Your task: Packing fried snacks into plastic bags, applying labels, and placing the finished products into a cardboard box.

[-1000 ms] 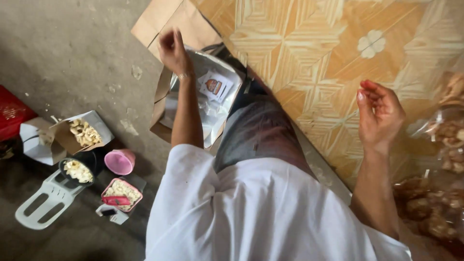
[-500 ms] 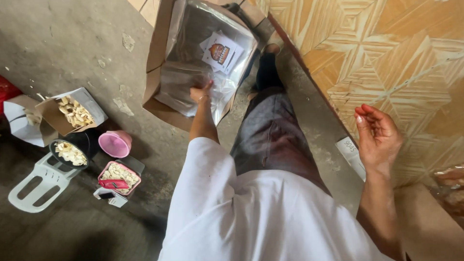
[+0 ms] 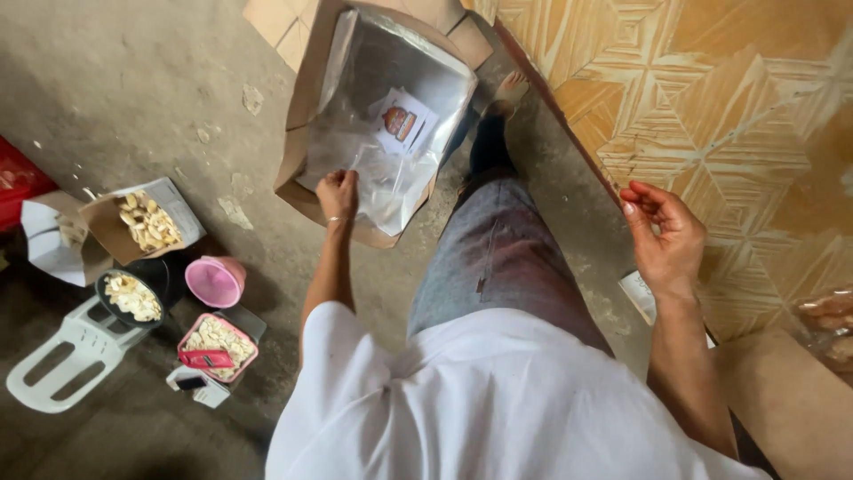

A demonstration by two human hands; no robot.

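Note:
My left hand point(image 3: 338, 193) reaches down to the near rim of an open cardboard box point(image 3: 300, 133) lined with clear plastic. Its fingers pinch a clear plastic bag point(image 3: 388, 182) that lies in the box by a small printed label point(image 3: 402, 122). My right hand point(image 3: 662, 236) is raised at the right, fingers loosely curled, holding nothing, beside the orange patterned floor covering point(image 3: 711, 116). My leg in grey trousers point(image 3: 498, 258) stretches out between the two hands.
On the concrete floor at left stand a white scale point(image 3: 53, 364) with a black bowl of pale chips point(image 3: 131, 296), a pink cup point(image 3: 215, 281), a pink tray of chips point(image 3: 216, 342) and an open paper box of chips point(image 3: 147, 222). Bagged snacks point(image 3: 831, 320) lie far right.
My left hand has dropped from the far side of the box to its near rim and taken hold of the plastic bag. The view has swung so the box lies higher and closer.

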